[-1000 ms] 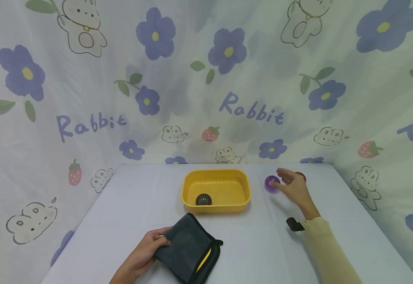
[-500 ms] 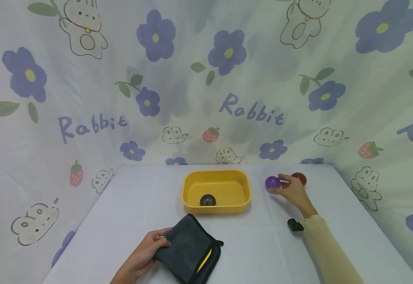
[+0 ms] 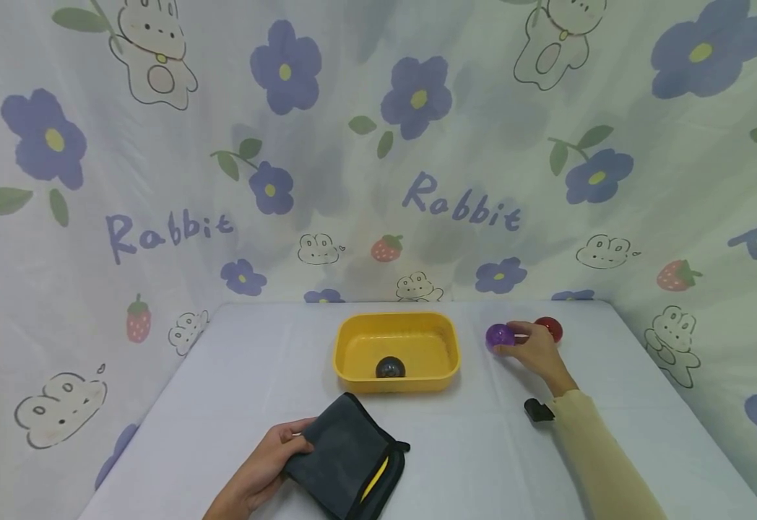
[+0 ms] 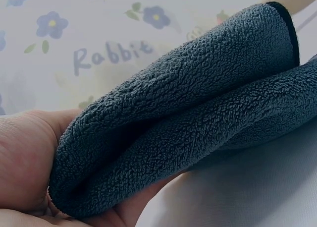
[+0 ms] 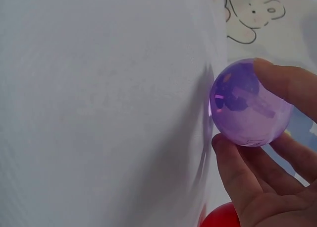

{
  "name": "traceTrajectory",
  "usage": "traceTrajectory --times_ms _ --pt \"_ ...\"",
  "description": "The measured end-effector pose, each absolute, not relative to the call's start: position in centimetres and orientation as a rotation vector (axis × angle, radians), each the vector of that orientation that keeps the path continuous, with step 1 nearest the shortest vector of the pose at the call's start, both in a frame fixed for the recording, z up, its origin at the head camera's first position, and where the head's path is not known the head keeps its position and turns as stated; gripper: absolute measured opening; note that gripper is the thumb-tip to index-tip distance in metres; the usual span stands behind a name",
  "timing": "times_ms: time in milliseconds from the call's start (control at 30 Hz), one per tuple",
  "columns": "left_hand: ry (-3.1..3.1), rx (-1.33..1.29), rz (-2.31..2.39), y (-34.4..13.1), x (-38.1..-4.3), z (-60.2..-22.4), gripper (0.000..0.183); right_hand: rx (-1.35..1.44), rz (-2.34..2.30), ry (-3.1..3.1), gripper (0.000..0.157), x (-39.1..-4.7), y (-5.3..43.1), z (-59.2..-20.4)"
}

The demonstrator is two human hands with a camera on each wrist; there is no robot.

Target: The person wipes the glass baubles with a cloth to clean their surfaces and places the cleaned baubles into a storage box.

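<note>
Between thumb and fingers, my right hand pinches a clear purple ball at the back right of the white table. The right wrist view shows the thumb on one side of the purple ball and fingertips on the other, close against the tabletop. My left hand grips the left edge of a folded dark grey cloth with black edging, near the front. Its fuzzy pile and loose fold fill the left wrist view, where the cloth hides part of the fingers. A sliver of yellow shows at its fold.
A yellow tray holding a dark, shiny ball stands in the middle of the table. Just behind the right hand lies a red ball. A black piece juts out beside the right sleeve. Printed curtains rise behind the table.
My right fingers have come down round the purple ball, and the red ball shows more fully. The dark ball has rolled a little to the right inside the tray. The left hand stays put.
</note>
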State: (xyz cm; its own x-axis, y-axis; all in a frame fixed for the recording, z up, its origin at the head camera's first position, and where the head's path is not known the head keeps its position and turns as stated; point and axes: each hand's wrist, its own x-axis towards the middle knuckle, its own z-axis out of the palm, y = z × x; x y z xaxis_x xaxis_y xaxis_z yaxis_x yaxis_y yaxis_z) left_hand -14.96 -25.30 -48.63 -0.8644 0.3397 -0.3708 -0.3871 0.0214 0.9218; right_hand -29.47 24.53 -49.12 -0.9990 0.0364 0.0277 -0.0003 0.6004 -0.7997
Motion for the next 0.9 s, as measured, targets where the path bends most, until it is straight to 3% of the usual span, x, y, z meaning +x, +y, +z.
traceTrajectory --times_ms 900 --pt "1.799 -0.024 1.897 -25.6 -14.6 -47.9 0.071 -0.087 1.535 -2.69 0.069 -27.5 23.4 -48.9"
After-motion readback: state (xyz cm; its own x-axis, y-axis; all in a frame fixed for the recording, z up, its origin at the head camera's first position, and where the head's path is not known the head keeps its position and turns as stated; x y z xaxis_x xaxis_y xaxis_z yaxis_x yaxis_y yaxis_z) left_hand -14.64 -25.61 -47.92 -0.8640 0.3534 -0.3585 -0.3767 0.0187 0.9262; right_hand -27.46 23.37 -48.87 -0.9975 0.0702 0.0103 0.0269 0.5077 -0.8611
